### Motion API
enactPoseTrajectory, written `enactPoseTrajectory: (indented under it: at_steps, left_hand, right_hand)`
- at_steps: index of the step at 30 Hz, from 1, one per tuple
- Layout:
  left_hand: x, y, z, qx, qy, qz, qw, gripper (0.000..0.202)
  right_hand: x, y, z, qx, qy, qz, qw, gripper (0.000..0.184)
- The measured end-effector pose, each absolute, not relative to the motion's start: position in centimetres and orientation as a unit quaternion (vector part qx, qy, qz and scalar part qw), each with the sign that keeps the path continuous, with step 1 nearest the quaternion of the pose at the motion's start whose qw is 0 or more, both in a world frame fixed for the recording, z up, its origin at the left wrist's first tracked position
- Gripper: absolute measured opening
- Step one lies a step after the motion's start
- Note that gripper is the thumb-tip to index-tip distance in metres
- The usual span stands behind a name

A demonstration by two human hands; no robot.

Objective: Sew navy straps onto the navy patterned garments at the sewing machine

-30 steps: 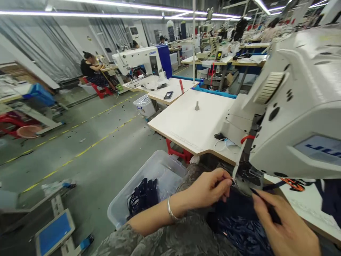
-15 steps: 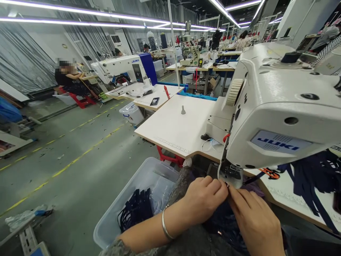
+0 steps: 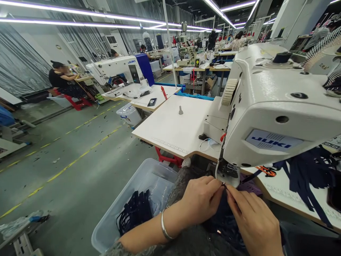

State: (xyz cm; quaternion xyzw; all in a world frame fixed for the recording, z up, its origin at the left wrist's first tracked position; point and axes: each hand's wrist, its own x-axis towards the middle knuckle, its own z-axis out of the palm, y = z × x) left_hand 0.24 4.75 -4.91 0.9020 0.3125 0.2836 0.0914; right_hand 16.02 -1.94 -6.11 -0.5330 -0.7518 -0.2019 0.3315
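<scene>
My left hand [image 3: 201, 199], with a silver bangle [image 3: 165, 224] on its wrist, pinches one side of a small dark strap [image 3: 224, 185]. My right hand [image 3: 254, 218] pinches the strap from the other side, its fingertips nearly meeting the left ones. A small shiny bit shows at the strap between the fingertips; most of it is hidden. Both hands are just below the needle area [image 3: 227, 172] of the white sewing machine [image 3: 282, 110]. Dark navy material [image 3: 222, 227] lies in my lap beneath the hands.
A clear plastic bin [image 3: 106, 217] with navy straps [image 3: 135, 209] stands left of my lap. More navy straps [image 3: 310, 170] lie on the table at right, near orange-handled snips [image 3: 266, 171]. A small grey piece [image 3: 180, 110] lies on the white tabletop [image 3: 160, 124]. A co-worker [image 3: 60, 76] sits far left.
The view has shifted slightly, and the surroundings sit a little further left. Both hands keep their pinch below the machine head; the fingertips have moved slightly left with the view.
</scene>
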Motion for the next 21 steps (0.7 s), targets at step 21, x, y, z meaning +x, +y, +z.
enactPoseTrajectory:
  at_steps: [21]
  left_hand:
    - [0.2,4.2,-5.9,0.942,0.242,0.232,0.009,0.012]
  right_hand:
    - [18.5,-2.3,-6.4,-0.557,-0.747,0.024,0.361,0.021]
